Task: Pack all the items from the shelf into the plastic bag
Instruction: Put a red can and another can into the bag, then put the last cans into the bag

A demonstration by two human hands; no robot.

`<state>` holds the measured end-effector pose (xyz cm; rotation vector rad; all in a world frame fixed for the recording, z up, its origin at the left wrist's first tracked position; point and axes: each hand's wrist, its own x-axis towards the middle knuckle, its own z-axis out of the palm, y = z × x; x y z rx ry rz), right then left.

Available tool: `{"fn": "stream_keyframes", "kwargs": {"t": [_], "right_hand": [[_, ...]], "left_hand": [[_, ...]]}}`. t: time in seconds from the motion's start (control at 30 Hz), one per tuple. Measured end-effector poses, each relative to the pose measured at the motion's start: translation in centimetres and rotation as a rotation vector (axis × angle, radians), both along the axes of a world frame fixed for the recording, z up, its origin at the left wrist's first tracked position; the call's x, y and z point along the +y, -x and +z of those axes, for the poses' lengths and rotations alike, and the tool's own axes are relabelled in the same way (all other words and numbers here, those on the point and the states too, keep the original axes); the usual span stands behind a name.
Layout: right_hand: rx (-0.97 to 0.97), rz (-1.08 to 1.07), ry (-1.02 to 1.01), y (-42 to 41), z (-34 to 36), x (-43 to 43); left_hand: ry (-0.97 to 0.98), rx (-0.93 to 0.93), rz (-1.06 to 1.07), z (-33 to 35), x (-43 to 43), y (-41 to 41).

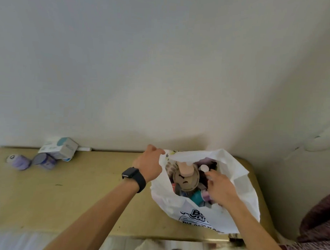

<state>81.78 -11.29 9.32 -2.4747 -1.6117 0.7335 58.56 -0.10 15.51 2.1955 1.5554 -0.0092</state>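
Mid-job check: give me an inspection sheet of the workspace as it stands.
Surface: yellowish shelf, a few dark specks.
Job's things: white bag sits open at right, holding a plush and other items; box and two purple cans sit at far left, not yet packed.
Clutter: white strip behind the box.
Grippers: left hand pinches the bag's rim; right hand is in the bag's mouth, grip unclear.
Cables: nothing seen.
Surroundings: plain wall behind; purple fabric at right.
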Motion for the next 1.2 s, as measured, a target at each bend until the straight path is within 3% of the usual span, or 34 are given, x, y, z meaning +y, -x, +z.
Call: {"fn": "stream_keyframes", "kwargs": {"t": [0.17,0.37,0.47,0.6,0.83,1.0,1.2], "right_hand": [[0.097,0.002,-0.141,1.4,0.5,-1.2],[0.316,-0.043,-0.374,6.0,4.2,-2.4],[0.375,0.079,-0.526,9.8,6.3,-1.6],[0.330,0.402,-0.634,15.6,8.0,1.1],[0.173,0.774,-0.446,27.8,4.5,8.5],[0.064,0.857,-0.201,36.3,0.2,13.3],[0.001,0.777,0.077,47.5,-3.7,20.1]], "left_hand": [[-0.050,-0.280,0.007,0.0,-1.5,0.9],[-0.003,-0.546,0.205,-0.6,-4.3,4.9],[-0.044,-0.498,0.285,-1.5,-5.3,9.1],[-0.104,-0.286,0.418,-3.1,-6.2,16.9],[-0.030,-0.042,0.644,-4.9,-6.9,30.9],[0.073,0.008,0.700,-8.5,-3.1,40.1],[0.281,0.058,0.643,-14.6,3.5,51.3]]}}
